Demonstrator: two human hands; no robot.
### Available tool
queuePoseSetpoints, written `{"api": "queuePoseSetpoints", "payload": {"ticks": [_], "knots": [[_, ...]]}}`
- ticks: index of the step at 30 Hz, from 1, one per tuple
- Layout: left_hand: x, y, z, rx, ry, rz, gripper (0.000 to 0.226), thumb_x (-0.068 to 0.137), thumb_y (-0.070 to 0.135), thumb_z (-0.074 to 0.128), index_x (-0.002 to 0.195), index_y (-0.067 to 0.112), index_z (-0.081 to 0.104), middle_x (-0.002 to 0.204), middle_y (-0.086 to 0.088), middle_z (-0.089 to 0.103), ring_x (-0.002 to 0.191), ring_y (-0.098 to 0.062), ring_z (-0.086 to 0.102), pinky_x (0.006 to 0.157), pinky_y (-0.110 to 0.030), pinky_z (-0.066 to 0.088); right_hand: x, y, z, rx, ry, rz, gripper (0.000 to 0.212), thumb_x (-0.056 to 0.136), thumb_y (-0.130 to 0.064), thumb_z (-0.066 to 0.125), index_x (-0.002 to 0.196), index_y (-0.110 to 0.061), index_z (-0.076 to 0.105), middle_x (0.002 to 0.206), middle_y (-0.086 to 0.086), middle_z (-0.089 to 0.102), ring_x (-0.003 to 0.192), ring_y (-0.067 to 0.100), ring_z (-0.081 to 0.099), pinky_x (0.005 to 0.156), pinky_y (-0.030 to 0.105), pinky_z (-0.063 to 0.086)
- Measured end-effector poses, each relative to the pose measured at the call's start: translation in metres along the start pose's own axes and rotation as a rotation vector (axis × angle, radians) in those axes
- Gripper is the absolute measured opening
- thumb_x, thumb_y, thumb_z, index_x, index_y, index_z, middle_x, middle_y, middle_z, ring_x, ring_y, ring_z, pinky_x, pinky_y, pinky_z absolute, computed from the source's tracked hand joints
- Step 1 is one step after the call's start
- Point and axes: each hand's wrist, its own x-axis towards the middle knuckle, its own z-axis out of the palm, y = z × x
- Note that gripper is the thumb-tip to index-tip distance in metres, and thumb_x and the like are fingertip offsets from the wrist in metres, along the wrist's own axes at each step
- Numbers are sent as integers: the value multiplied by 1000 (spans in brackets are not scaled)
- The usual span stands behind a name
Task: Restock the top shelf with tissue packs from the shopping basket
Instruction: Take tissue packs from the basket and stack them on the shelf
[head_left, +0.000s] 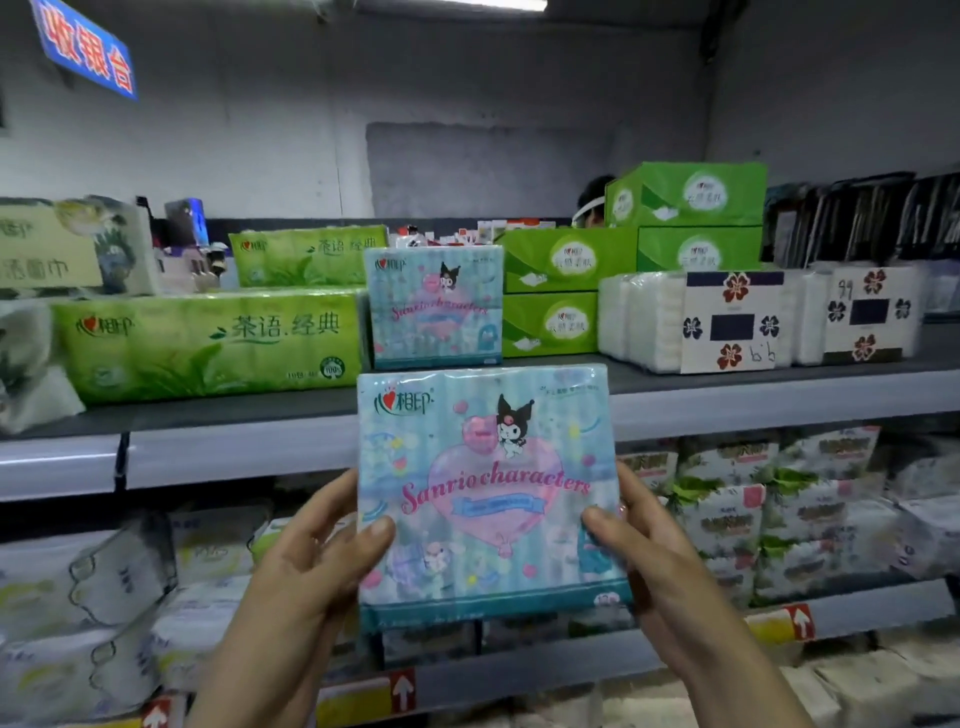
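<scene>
Both hands hold one tissue pack (485, 493) upright in front of the shelving, its printed face toward the camera. The pack is pale blue with a pink heart and a small cartoon figure. The left hand (306, 566) grips its edge at 9 o'clock, with the thumb pressed on the front and the fingers curled out of sight behind. The right hand (660, 566) grips the edge at 3 o'clock the same way, thumb on the front near the lower corner. The pack's upper edge overlaps the front lip of the top shelf (753, 402), and whether it touches the lip cannot be told.

On that shelf, at 12 o'clock from the held pack, a matching blue pack (434, 306) stands upright. At 9 o'clock from it, just beside it, lies a long green tissue pack (208, 345), with a second green pack (309, 254) behind. At its 3 o'clock are stacked green tissue boxes (569, 260), and farther toward 3 o'clock sit white packs with flower labels (727, 322). A person's head (592, 200) shows behind the green boxes.

Below the top shelf, at 4 o'clock and 8 o'clock from the held pack, the lower shelves carry blurred pale packs (727, 509). A blue sign (83, 49) hangs at 10 o'clock high on the wall.
</scene>
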Motion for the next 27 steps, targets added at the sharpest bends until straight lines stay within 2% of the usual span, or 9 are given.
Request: {"api": "queuePoseSetpoints", "payload": {"ticks": [4, 9, 11, 13, 17, 19, 21, 24, 27], "knots": [[15, 2, 1, -13, 112, 87, 107, 16, 45, 95, 111, 9, 63, 105, -10, 73, 93, -19, 71, 64, -23, 56, 12, -3, 7, 20, -41, -35, 88, 27, -45, 94, 108, -28, 66, 107, 3, 72, 97, 24, 70, 68, 30, 58], [37, 28, 2, 26, 95, 164, 96, 16, 51, 93, 101, 18, 63, 94, 6, 75, 83, -9, 72, 55, -16, 52, 39, -18, 17, -10, -32, -135, 68, 27, -50, 92, 91, -40, 72, 102, -5, 73, 93, 17, 71, 65, 24, 57], [51, 39, 2, 66, 65, 204, 87, 26, 46, 94, 102, 19, 61, 92, 7, 75, 80, -7, 72, 51, -14, 50, 56, -29, 21, -49, -27, -184, 67, 29, -53, 90, 92, -42, 72, 102, -8, 73, 93, 13, 70, 66, 22, 56], [68, 48, 1, 86, 57, 241, 61, 48, 32, 91, 100, 20, 62, 94, 7, 74, 84, -7, 71, 56, -13, 51, 74, -39, 25, -90, -2, -221, 74, 42, -49, 89, 110, -31, 66, 113, -3, 70, 99, 14, 68, 68, 23, 56], [109, 66, -3, 198, 56, 351, 36, 72, 22, 78, 105, 18, 62, 108, 2, 70, 93, -11, 70, 67, -19, 54, 116, -53, 31, -87, 3, -237, 50, 70, -24, 69, 118, -17, 59, 117, 3, 67, 100, 16, 67, 72, 24, 57], [130, 76, -7, 308, 53, 435, 36, 75, 25, 73, 109, 16, 63, 109, 2, 69, 100, -13, 67, 72, -18, 53, 138, -57, 35, -140, 4, -252, 50, 75, -21, 68, 124, -15, 57, 119, 4, 66, 100, 17, 68, 73, 24, 56], [152, 85, -12, 497, 85, 501, 38, 78, 31, 72, 113, 20, 64, 114, 4, 67, 109, -15, 63, 81, -21, 51, 163, -59, 36, -185, 21, -276, 35, 83, -14, 64, 117, -21, 60, 114, 0, 68, 95, 14, 69, 73, 25, 56], [185, 95, -22, 867, 223, 578, 54, 71, 53, 73, 117, 25, 65, 120, 7, 60, 117, -16, 55, 105, -47, 39, 198, -61, 36, -263, 48, -310, 33, 87, -3, 59, 114, -23, 60, 117, 0, 65, 103, 18, 65, 87, 35, 53], [213, 105, -31, 1106, 234, 557, 81, 53, 77, 53, 114, 27, 69, 125, 1, 59, 123, -20, 49, 110, -58, 26, 226, -64, 39, -325, 81, -294, 40, 89, -1, 57, 125, -18, 55, 122, 1, 61, 105, 20, 62, 80, 34, 52]]}}
